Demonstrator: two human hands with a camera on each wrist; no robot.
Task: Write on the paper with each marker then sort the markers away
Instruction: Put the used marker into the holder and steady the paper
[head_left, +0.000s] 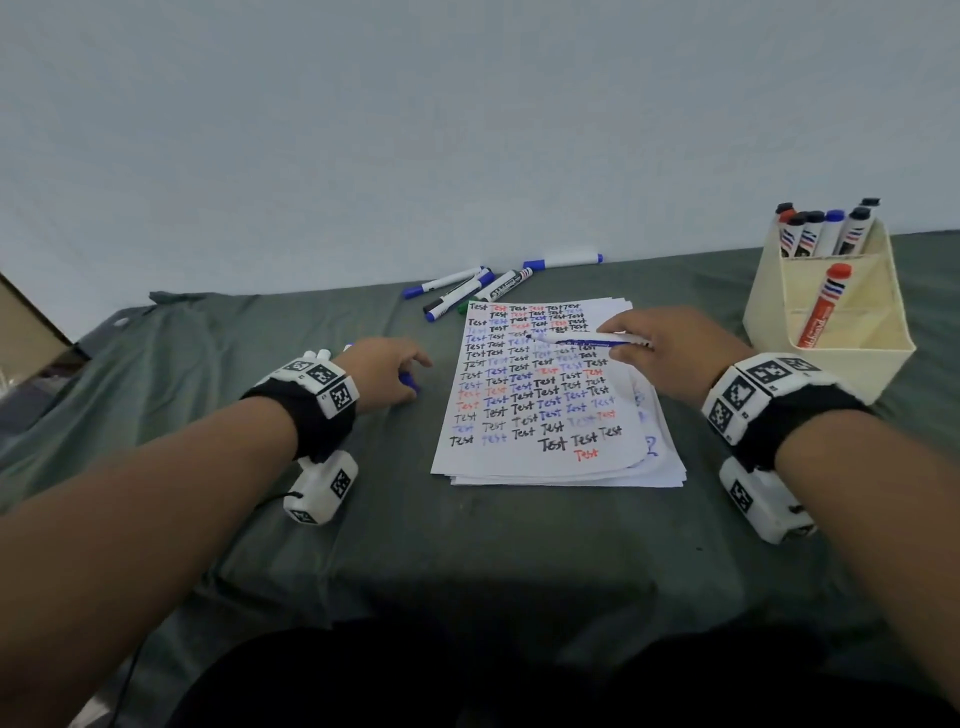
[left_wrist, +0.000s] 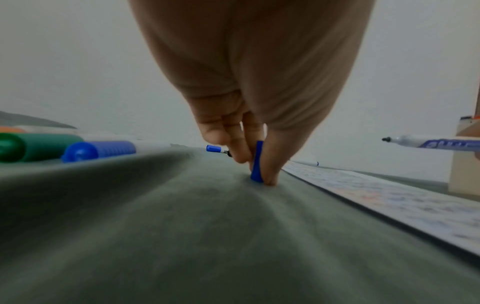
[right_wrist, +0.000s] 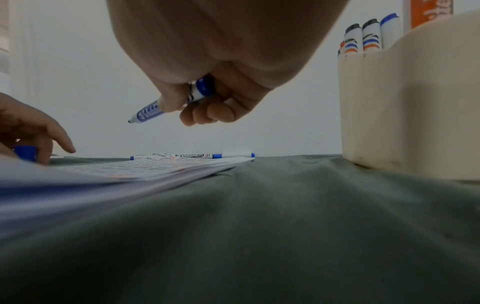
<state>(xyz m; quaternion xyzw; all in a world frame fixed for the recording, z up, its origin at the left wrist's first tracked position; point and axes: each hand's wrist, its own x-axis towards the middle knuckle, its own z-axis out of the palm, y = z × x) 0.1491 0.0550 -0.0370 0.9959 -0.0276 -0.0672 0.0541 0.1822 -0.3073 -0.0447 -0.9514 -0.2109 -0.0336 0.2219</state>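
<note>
Judging by the filled paper (head_left: 540, 384), several markers are sorted into the organizer (head_left: 831, 332), loose markers (head_left: 467, 288) remain, while the right hand (head_left: 670, 353) grips an uncapped blue marker (head_left: 587, 341) and the left hand (head_left: 384, 374) pinches its cap (left_wrist: 257, 162).

Left hand (left_wrist: 249, 82) pinches blue cap (left_wrist: 257, 162) upright on cloth (left_wrist: 182, 226).

you see two hands (head_left: 387, 371), one uncapped marker (head_left: 589, 341), one blue cap (left_wrist: 257, 162), one organizer (head_left: 831, 332), one paper stack (head_left: 545, 395).
</note>
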